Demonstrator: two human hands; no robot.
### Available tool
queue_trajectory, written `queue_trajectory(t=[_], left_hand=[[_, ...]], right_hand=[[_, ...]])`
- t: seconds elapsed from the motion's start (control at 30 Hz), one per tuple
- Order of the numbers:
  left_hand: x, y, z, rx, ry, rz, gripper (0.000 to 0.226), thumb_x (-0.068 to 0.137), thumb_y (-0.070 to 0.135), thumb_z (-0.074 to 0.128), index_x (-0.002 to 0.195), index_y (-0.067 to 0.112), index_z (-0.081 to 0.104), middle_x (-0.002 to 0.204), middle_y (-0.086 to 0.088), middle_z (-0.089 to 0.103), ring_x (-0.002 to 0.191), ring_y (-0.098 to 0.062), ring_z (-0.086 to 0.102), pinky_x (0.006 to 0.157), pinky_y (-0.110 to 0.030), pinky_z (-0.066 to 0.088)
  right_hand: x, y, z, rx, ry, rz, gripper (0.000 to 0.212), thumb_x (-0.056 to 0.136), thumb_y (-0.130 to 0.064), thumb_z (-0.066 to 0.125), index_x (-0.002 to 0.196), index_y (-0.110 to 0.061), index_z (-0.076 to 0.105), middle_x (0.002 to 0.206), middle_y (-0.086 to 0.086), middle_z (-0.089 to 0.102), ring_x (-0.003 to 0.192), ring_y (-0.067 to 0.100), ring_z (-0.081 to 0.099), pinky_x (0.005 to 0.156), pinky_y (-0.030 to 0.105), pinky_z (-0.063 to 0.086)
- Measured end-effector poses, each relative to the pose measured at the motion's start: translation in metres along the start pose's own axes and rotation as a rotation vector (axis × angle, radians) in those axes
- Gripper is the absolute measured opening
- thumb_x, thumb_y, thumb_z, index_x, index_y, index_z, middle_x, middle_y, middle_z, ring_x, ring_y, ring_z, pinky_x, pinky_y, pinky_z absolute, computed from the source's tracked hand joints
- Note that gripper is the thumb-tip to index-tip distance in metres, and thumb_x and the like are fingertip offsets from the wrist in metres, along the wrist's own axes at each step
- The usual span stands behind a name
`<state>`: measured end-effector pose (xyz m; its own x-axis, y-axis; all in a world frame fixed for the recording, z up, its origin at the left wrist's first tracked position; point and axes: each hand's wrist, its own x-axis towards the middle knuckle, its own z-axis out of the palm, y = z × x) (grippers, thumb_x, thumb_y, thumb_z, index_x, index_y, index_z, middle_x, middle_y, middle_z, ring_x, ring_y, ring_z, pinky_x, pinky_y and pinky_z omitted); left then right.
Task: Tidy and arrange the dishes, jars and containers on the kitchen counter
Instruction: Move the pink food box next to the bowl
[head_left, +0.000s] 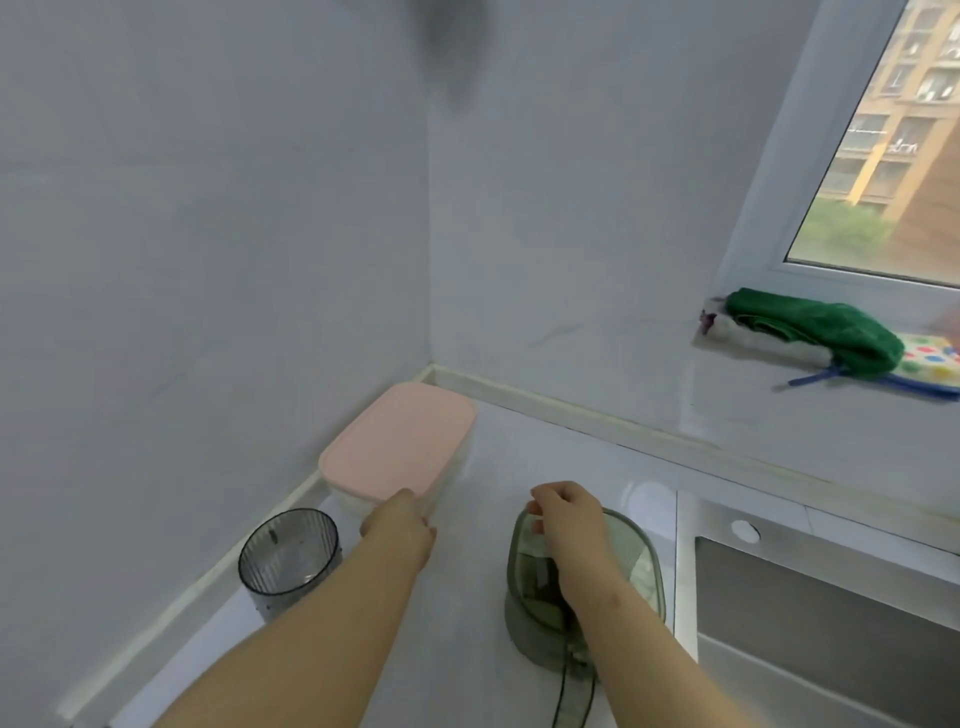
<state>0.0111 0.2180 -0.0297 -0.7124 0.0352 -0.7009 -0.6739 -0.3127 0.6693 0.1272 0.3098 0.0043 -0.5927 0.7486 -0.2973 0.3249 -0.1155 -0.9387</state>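
A clear box with a pink lid (400, 447) stands in the far corner of the white counter (467, 623). My left hand (402, 527) reaches to the box's near end and touches it; its fingers are hidden behind the hand. A ribbed smoky-grey cup (288, 553) stands left of my left arm by the wall. A green translucent container (584, 582) with a strap sits at centre right. My right hand (569, 519) lies over its top with curled fingers at the far rim, gripping it.
A steel sink (831, 623) is sunk into the counter at the right. On the window sill (779, 395) at the back right lie a green cloth (815, 327) and a spotted cloth (930, 358). Walls close the counter at left and back.
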Motion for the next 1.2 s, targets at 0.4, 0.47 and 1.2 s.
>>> queue_trajectory(t=[0.4,0.47,1.2], left_hand=[[0.011,-0.013,-0.015,0.196,-0.106,-0.151,0.018,0.088,0.016,0.056,0.078,0.006,0.046,0.069,-0.009,0.042,0.06,-0.021,0.048,0.053,-0.032,0.044],[0.013,-0.018,-0.017,0.18,-0.066,-0.133,0.021,0.086,0.021,0.058,0.095,0.005,0.048,0.077,-0.01,0.044,0.064,-0.022,0.048,0.055,-0.031,0.044],[0.013,-0.025,-0.005,0.05,0.0,0.024,0.037,0.08,0.006,0.067,0.115,-0.002,0.057,0.111,-0.015,0.06,0.089,-0.026,0.055,0.093,-0.041,0.05]], right_hand=[[0.009,0.014,0.003,-0.195,0.032,-0.075,0.014,0.095,-0.017,0.042,0.089,-0.02,0.055,0.081,-0.001,0.058,0.071,0.015,0.051,0.073,0.034,0.047],[0.008,0.014,0.003,-0.199,0.033,-0.08,0.015,0.095,-0.017,0.042,0.089,-0.019,0.055,0.081,0.001,0.059,0.072,0.016,0.052,0.071,0.033,0.047],[0.004,0.02,-0.001,-0.297,0.037,-0.139,0.016,0.096,-0.016,0.04,0.094,-0.016,0.056,0.082,0.002,0.06,0.066,0.014,0.051,0.059,0.027,0.043]])
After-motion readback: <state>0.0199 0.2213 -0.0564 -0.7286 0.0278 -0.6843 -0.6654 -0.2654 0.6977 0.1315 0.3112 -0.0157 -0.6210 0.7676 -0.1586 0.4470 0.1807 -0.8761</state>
